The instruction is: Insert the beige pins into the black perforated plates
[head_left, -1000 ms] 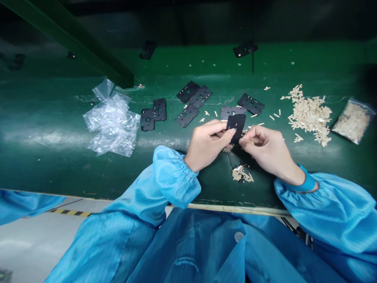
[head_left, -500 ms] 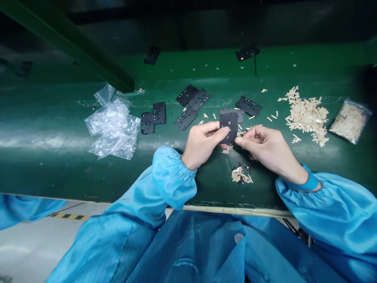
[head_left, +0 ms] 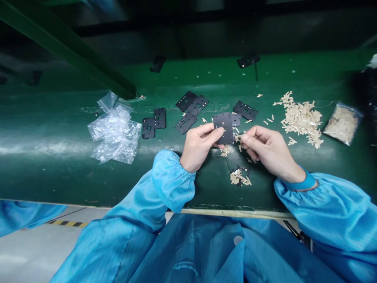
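Between the thumb and fingers of my left hand (head_left: 200, 143) is a flat black plastic plate (head_left: 226, 133) with small cutouts, raised above the bench. My right hand (head_left: 266, 151) is just to the right of it, thumb and forefinger pinched together; whatever sits in that pinch is too small to make out. Behind the held plate, another black plate (head_left: 235, 119) lies partly covered. Small beige strips (head_left: 225, 151) are scattered under and between my hands. Nearer to me is a little heap of beige and black scraps (head_left: 240, 177).
Several black plates (head_left: 198, 105) lie beyond my left hand, and one more (head_left: 245, 111) lies at the back. Clear plastic bags (head_left: 116, 131) are piled at left. A large heap of beige pieces (head_left: 303, 120) and a filled zip bag (head_left: 343, 124) lie at right. A green post (head_left: 97, 67) slants across the upper left.
My left hand has turned the plate slightly and shifted it left. My right hand has drawn a little away from the plate's edge. The whole view has shifted slightly.
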`<action>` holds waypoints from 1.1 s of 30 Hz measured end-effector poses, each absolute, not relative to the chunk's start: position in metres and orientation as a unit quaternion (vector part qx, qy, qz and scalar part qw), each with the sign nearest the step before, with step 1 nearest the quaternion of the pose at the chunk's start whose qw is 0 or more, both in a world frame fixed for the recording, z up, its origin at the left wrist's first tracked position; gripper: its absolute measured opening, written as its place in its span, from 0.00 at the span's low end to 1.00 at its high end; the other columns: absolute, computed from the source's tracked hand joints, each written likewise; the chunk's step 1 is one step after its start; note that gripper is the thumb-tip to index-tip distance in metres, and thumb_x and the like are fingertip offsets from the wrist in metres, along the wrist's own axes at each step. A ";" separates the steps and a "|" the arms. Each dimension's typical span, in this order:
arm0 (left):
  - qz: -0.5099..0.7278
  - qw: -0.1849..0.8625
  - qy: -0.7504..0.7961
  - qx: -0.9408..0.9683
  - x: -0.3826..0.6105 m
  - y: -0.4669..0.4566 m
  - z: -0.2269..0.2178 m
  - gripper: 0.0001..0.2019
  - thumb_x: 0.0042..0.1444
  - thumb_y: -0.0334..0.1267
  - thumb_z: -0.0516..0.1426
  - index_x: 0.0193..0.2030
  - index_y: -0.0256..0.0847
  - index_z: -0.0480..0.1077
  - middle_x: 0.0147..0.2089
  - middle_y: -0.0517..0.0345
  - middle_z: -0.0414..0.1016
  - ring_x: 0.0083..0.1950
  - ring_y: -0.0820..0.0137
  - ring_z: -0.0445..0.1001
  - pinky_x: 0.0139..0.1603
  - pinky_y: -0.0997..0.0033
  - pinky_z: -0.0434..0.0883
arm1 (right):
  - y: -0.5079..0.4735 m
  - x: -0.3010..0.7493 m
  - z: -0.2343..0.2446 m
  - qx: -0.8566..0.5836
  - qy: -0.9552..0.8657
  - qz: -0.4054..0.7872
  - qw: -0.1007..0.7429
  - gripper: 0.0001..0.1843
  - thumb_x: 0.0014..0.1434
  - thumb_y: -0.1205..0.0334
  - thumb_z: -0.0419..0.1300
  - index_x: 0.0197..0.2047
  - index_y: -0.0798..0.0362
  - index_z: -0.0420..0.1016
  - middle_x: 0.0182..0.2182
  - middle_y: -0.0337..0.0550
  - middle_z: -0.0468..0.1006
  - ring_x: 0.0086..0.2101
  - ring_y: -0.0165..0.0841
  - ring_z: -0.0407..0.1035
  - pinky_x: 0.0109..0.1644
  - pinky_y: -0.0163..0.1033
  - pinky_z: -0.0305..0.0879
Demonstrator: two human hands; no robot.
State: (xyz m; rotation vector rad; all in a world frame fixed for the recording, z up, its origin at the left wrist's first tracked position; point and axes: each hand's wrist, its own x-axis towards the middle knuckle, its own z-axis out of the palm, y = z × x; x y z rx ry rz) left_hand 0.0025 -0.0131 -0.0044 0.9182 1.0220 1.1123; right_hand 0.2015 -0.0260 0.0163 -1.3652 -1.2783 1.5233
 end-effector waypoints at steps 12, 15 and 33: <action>0.481 0.644 0.440 0.401 0.005 -0.017 -0.005 0.11 0.55 0.44 0.68 0.40 0.40 0.83 0.37 0.57 0.82 0.31 0.75 0.76 0.29 0.77 0.79 | -0.030 0.197 0.013 -0.474 -0.509 0.611 0.377 0.13 0.62 0.54 0.67 0.36 0.54 0.73 0.22 0.33 0.69 0.20 0.23 0.59 0.22 0.32 0.55; 0.478 0.654 0.426 0.403 0.005 -0.017 -0.005 0.10 0.56 0.43 0.68 0.39 0.40 0.83 0.37 0.58 0.82 0.32 0.76 0.77 0.29 0.78 0.79 | -0.029 0.198 0.014 -0.460 -0.507 0.627 0.372 0.12 0.64 0.54 0.66 0.36 0.54 0.72 0.21 0.32 0.67 0.20 0.23 0.58 0.23 0.32 0.53; 0.412 0.765 0.374 0.325 0.006 -0.018 -0.002 0.12 0.54 0.43 0.70 0.41 0.38 0.80 0.36 0.59 0.78 0.31 0.79 0.75 0.30 0.82 0.77 | -0.030 0.200 0.008 -0.339 -0.394 0.784 0.339 0.10 0.66 0.57 0.65 0.38 0.52 0.70 0.21 0.31 0.68 0.19 0.23 0.59 0.25 0.33 0.50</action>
